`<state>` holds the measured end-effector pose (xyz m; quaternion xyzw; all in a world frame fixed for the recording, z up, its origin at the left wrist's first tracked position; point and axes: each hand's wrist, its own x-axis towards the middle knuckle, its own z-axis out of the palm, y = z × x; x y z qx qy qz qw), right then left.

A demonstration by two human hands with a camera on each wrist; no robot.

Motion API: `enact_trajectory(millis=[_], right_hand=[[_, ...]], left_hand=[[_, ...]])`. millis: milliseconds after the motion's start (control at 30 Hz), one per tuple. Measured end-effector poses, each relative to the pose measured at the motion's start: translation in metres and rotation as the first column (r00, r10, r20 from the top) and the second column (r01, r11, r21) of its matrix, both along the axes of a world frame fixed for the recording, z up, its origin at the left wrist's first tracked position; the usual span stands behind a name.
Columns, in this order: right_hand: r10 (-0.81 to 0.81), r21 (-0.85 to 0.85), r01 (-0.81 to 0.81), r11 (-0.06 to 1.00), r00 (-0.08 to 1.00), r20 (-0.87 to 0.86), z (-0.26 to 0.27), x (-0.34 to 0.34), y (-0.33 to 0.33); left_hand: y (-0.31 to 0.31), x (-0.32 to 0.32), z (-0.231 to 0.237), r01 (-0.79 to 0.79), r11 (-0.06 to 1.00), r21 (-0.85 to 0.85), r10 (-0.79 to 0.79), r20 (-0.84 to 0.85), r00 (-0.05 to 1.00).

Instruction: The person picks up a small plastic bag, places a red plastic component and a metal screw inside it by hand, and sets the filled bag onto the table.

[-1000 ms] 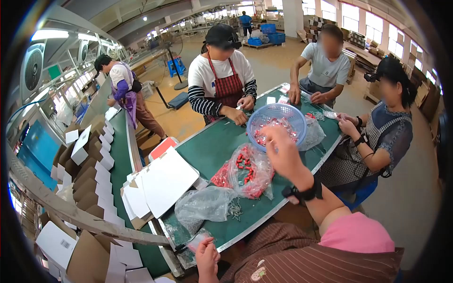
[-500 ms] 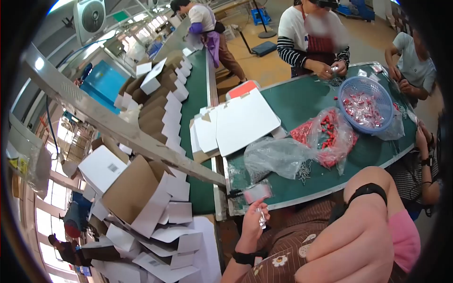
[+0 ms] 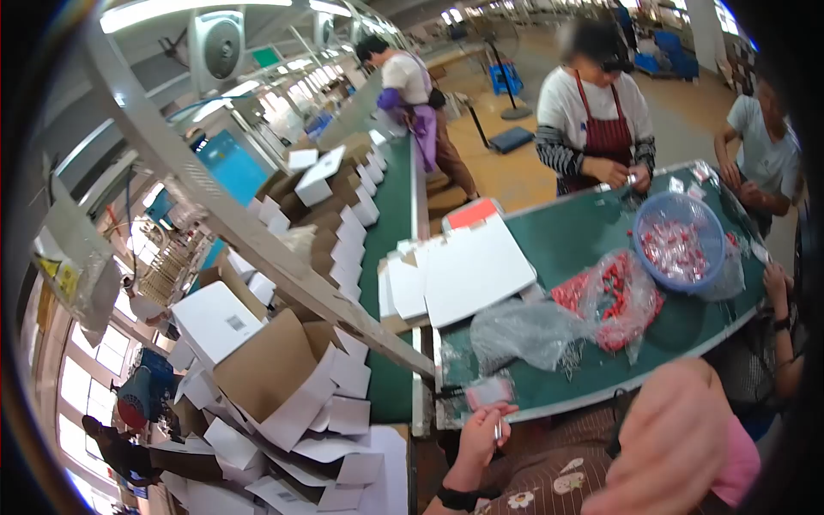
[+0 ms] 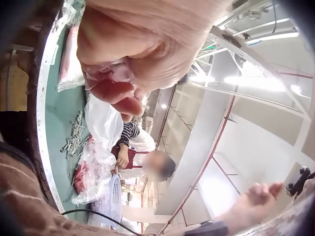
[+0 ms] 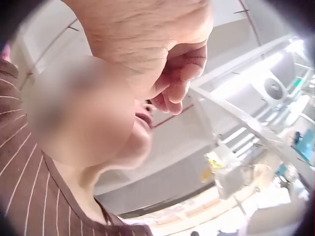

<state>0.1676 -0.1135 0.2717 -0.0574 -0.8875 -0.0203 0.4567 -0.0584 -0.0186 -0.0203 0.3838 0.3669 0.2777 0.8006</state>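
In the head view my left hand (image 3: 479, 439) is low at the table's near-left corner, fingers curled round a small shiny clear packet (image 3: 498, 428). The left wrist view shows clear plastic (image 4: 117, 73) between thumb and fingers. A flat pink-and-white packet (image 3: 488, 392) lies just beyond that hand. My right forearm (image 3: 665, 433) is raised, close and blurred. In the right wrist view my right hand (image 5: 152, 49) is beside my face, its fingers curled, with nothing visible in them. Metal screws (image 3: 570, 360) lie beside a clear bag (image 3: 524, 333) and a bag of red pieces (image 3: 618, 300).
On the green table (image 3: 592, 225) stand a blue basket (image 3: 678, 279) of red-and-clear packets and white cardboard (image 3: 476, 270). Open white boxes (image 3: 217, 319) crowd the left, behind a slanted metal beam (image 3: 283, 253). Several people work around the table and a conveyor (image 3: 395, 215).
The view has swung left and down. My right hand has risen from beside the basket towards my face. My left hand has moved slightly back from the pink-and-white packet, with a shiny packet in its fingers.
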Motion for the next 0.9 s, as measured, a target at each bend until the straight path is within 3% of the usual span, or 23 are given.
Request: enact_trajectory(millis=[33, 100, 133, 233, 300, 367, 400, 433, 533, 633, 700, 833, 900], right_hand=[[-0.082, -0.142, 0.084, 0.986, 0.996, 0.015, -0.005, -0.001, -0.003], [-0.374, -0.314, 0.35, 0.882, 0.927, -0.017, -0.06, -0.01, 0.014], [-0.45, -0.396, 0.424, 0.814, 0.892, 0.03, -0.092, -0.015, 0.025], [-0.524, -0.59, 0.529, 0.61, 0.828, 0.2, -0.171, -0.027, 0.042], [-0.485, -0.775, 0.425, 0.468, 0.857, 0.177, -0.202, -0.037, 0.037], [-0.529, -0.814, 0.407, 0.414, 0.835, 0.149, -0.211, -0.049, 0.032], [-0.558, -0.833, 0.38, 0.402, 0.823, 0.106, -0.219, -0.052, 0.033], [-0.536, -0.828, 0.372, 0.419, 0.838, 0.106, -0.226, -0.053, 0.033], [-0.62, -0.93, 0.264, 0.257, 0.783, 0.051, -0.236, -0.057, 0.035], [-0.617, -0.965, 0.126, 0.232, 0.785, -0.046, -0.265, -0.051, 0.042], [-0.612, -0.963, 0.101, 0.251, 0.787, -0.076, -0.27, -0.051, 0.045], [-0.636, -0.947, 0.109, 0.303, 0.763, -0.115, -0.26, -0.056, 0.045], [-0.635, -0.967, 0.037, 0.251, 0.76, -0.136, -0.263, -0.05, 0.047]], left_hand=[[0.001, 0.0, 0.002, 0.041, 0.998, 0.046, -0.04, -0.028, 0.999], [-0.001, 0.009, 0.007, -0.014, 1.0, -0.024, 0.01, -0.137, 0.991], [-0.003, 0.011, 0.018, 0.063, 0.997, 0.047, -0.054, -0.163, 0.985], [0.002, 0.016, 0.016, 0.205, 0.948, 0.245, -0.162, -0.183, 0.97], [0.002, 0.027, 0.01, 0.237, 0.929, 0.286, -0.189, -0.187, 0.964], [0.0, 0.035, 0.01, 0.2, 0.949, 0.243, -0.212, 0.022, 0.977], [-0.003, 0.038, 0.008, 0.134, 0.964, 0.23, -0.144, 0.028, 0.989], [0.002, 0.037, 0.0, 0.214, 0.94, 0.267, -0.228, 0.022, 0.973], [0.0, 0.035, -0.002, 0.204, 0.954, 0.22, -0.218, 0.038, 0.975], [-0.001, 0.04, -0.017, 0.106, 0.972, 0.212, -0.118, 0.047, 0.992], [-0.005, 0.034, 0.0, 0.214, 0.966, 0.146, -0.222, 0.04, 0.974], [-0.003, 0.032, -0.006, 0.232, 0.96, 0.158, -0.234, -0.009, 0.972], [-0.004, 0.032, -0.009, 0.18, 0.962, 0.204, -0.181, -0.013, 0.983]])
